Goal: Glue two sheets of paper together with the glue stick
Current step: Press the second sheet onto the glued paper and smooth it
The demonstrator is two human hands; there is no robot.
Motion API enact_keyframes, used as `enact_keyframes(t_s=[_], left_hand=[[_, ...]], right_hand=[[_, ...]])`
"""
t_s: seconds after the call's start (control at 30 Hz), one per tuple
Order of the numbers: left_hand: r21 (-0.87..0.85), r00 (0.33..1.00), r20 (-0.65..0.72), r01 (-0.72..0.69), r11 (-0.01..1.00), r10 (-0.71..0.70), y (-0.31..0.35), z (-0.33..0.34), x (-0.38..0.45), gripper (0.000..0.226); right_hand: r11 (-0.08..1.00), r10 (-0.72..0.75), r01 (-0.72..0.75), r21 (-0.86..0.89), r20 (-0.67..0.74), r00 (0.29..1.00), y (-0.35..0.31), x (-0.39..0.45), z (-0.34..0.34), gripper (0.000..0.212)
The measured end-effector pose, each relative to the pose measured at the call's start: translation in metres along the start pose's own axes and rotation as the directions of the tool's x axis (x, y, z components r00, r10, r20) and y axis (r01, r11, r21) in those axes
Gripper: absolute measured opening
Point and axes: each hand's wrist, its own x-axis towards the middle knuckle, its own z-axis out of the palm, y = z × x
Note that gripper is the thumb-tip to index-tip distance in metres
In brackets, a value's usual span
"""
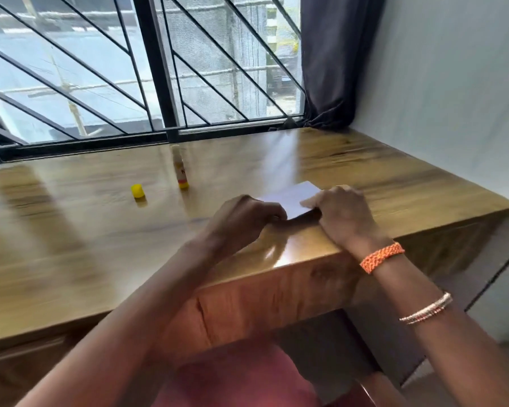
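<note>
White paper (291,198) lies on the wooden table near its front edge, and I cannot tell whether it is one sheet or two stacked. My left hand (244,218) pinches the paper's near left corner. My right hand (341,212) rests over its right side with fingers pressed on it. The glue stick (179,167) stands upright and uncapped further back to the left, apart from both hands. Its yellow cap (138,191) sits on the table left of it. The view is blurred.
The wooden table (71,230) runs along a barred window (159,69). A dark curtain (329,60) hangs at the back right beside a white wall (453,98). The table's front edge drops off just below my hands.
</note>
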Motion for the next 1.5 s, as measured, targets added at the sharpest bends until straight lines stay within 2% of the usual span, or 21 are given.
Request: enact_keyframes(t_s=[0.07,0.23,0.47,0.53,0.67,0.73,0.77,0.87,0.97,1.13,1.23,1.4,1.5], left_hand=[[-0.059,0.998,0.062,0.014,0.998,-0.01,0.002,0.005,0.003,0.029],[-0.153,0.997,0.064,0.053,0.987,-0.044,0.0,0.012,0.002,0.03],[-0.173,0.988,0.11,0.123,0.977,-0.105,-0.005,0.01,0.0,0.05],[-0.201,0.983,0.12,0.158,0.967,-0.136,-0.003,0.007,-0.001,0.048],[-0.262,0.985,0.085,0.165,0.951,-0.147,0.005,0.005,-0.003,0.028],[-0.188,0.984,0.045,0.178,0.966,-0.172,0.004,0.004,-0.003,0.033],[-0.106,0.976,0.071,0.213,0.971,-0.206,0.002,0.004,-0.003,0.043],[0.153,0.887,0.269,0.344,0.926,-0.374,-0.005,0.002,-0.002,0.078],[0.209,0.843,0.316,0.386,0.899,-0.435,-0.006,0.003,0.001,0.083],[0.321,0.868,0.142,0.414,0.852,-0.475,0.003,0.005,0.023,0.053],[0.329,0.832,0.108,0.487,0.809,-0.544,0.006,0.01,0.042,0.042],[0.007,0.7,0.137,0.707,0.707,-0.701,-0.007,0.006,0.051,0.025],[-0.23,0.717,0.185,0.697,0.68,-0.672,-0.013,0.002,0.048,0.006]], right_hand=[[0.998,0.046,-0.05,0.037,0.098,0.994,0.006,-0.005,-0.007,0.055],[0.996,0.029,-0.049,0.069,0.277,0.96,0.015,-0.009,-0.015,0.062],[0.985,0.042,-0.092,0.146,0.311,0.949,0.015,-0.008,-0.017,0.066],[0.981,0.053,-0.108,0.161,0.312,0.949,0.015,-0.006,-0.022,0.061],[0.982,0.081,-0.122,0.143,0.263,0.961,0.011,-0.003,-0.022,0.049],[0.984,0.095,-0.127,0.126,0.232,0.968,0.011,-0.002,-0.015,0.046],[0.984,0.102,-0.131,0.123,0.214,0.972,0.011,-0.003,-0.011,0.046],[0.987,0.095,-0.117,0.114,0.179,0.979,0.009,-0.007,-0.003,0.051],[0.993,0.065,-0.078,0.085,0.149,0.987,0.008,-0.011,-0.002,0.052],[0.997,0.042,-0.05,0.066,0.122,0.992,0.001,-0.015,-0.001,0.054],[0.997,0.043,-0.05,0.065,0.106,0.993,-0.002,-0.017,-0.002,0.051],[0.993,0.025,-0.034,0.113,0.08,0.996,-0.001,-0.021,0.002,0.051],[0.987,0.031,-0.036,0.157,0.032,0.999,-0.002,-0.02,0.005,0.049]])
